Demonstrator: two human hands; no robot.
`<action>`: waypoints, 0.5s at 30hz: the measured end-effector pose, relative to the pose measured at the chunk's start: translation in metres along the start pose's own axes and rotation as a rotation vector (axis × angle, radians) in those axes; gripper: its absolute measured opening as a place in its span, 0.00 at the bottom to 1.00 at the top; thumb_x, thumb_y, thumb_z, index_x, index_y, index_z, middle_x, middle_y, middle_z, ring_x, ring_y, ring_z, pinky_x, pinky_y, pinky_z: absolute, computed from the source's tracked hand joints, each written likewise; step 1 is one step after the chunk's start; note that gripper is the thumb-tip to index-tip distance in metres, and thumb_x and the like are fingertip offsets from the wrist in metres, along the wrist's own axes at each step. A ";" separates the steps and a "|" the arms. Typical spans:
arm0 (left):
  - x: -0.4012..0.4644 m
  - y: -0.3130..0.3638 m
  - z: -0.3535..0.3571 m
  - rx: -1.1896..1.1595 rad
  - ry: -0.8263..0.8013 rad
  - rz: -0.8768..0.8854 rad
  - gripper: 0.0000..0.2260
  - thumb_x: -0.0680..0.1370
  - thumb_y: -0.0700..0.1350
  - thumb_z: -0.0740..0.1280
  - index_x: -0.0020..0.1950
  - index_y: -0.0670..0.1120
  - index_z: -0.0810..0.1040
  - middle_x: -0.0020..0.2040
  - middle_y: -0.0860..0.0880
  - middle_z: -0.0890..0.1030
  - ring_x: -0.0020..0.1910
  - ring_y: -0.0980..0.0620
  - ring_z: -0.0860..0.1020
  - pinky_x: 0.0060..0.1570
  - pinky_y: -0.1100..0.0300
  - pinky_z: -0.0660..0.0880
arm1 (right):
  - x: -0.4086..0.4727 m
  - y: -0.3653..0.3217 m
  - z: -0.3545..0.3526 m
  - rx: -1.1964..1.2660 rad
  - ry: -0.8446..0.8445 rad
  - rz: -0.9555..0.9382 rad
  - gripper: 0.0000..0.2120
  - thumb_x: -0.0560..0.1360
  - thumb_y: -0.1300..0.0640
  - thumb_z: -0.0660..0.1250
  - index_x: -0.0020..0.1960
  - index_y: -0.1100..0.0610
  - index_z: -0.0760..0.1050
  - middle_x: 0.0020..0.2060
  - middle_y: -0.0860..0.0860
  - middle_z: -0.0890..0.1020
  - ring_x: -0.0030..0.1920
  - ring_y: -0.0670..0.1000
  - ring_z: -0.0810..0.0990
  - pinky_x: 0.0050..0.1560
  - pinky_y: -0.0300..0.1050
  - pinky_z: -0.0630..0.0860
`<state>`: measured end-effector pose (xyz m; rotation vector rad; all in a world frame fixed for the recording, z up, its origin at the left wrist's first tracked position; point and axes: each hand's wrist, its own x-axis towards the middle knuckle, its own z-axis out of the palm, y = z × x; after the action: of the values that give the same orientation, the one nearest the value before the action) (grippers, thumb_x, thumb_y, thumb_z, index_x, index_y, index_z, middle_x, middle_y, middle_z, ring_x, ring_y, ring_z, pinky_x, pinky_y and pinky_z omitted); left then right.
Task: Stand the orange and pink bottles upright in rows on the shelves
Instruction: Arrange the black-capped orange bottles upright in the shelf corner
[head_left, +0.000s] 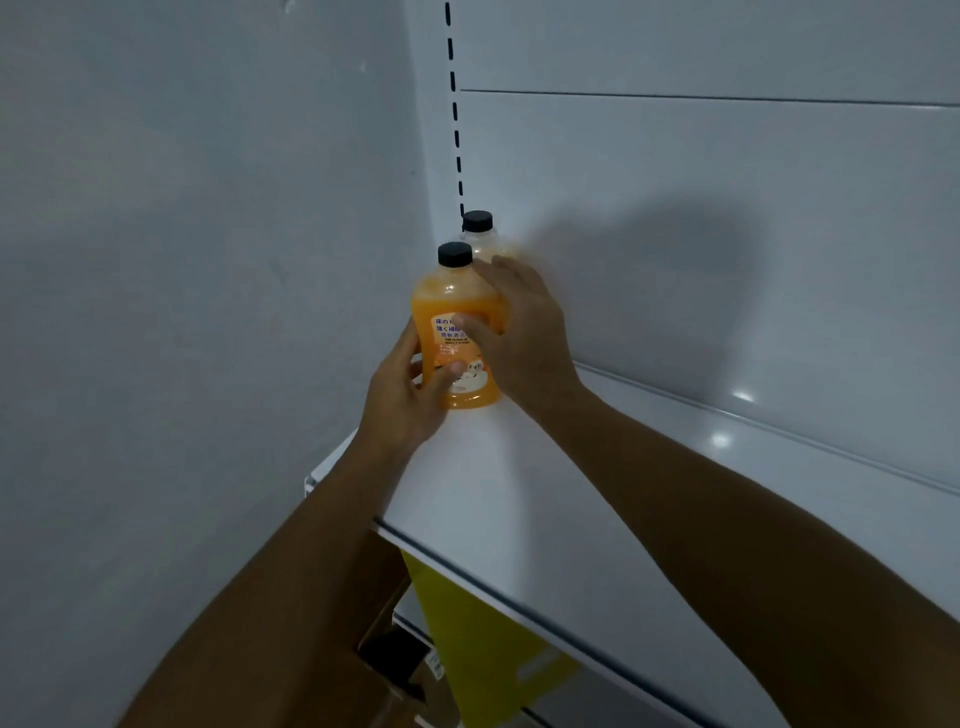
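White shelving fills the view, and the top shelf serves as the landmark: at its far left corner, against the back panel and under a slotted upright, two orange bottles stand in a short file. The rear bottle is upright, mostly hidden, touching or just behind the front bottle. The left hand curls round the front bottle's lower body, thumb across the label; the right hand lies over its right shoulder with fingers loosely bent against it, blurred, so whether it truly grips cannot be told. Below the shelf's front lip sit a yellow box and a cardboard carton. The risk, as a judgement: the front bottle stands near the shelf's left end, so a sideways nudge on release could tip it off, or knock the rear one against the panel
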<state>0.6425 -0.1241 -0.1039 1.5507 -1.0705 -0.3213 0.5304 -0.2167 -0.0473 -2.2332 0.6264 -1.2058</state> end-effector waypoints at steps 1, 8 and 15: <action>0.001 -0.002 0.001 0.017 0.000 0.005 0.24 0.77 0.56 0.66 0.71 0.52 0.69 0.60 0.54 0.80 0.57 0.56 0.79 0.51 0.63 0.79 | 0.002 0.002 0.002 -0.005 0.004 0.006 0.25 0.71 0.59 0.72 0.67 0.59 0.72 0.63 0.57 0.75 0.62 0.54 0.73 0.57 0.31 0.61; 0.000 0.004 0.002 0.330 -0.036 -0.097 0.26 0.78 0.57 0.63 0.72 0.47 0.65 0.60 0.48 0.79 0.56 0.48 0.80 0.52 0.54 0.77 | -0.003 0.010 -0.001 -0.017 -0.079 -0.019 0.27 0.77 0.56 0.66 0.74 0.57 0.64 0.70 0.56 0.70 0.66 0.54 0.71 0.62 0.40 0.67; -0.072 0.036 0.034 0.533 0.163 -0.121 0.11 0.76 0.53 0.69 0.52 0.48 0.72 0.47 0.50 0.78 0.43 0.50 0.77 0.44 0.53 0.76 | -0.062 0.032 -0.074 -0.108 -0.144 0.087 0.33 0.78 0.47 0.64 0.77 0.55 0.56 0.76 0.52 0.62 0.75 0.46 0.58 0.74 0.46 0.59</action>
<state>0.5633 -0.0879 -0.1068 2.0814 -0.9810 0.0186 0.4319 -0.2197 -0.0713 -2.3312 0.7387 -0.9792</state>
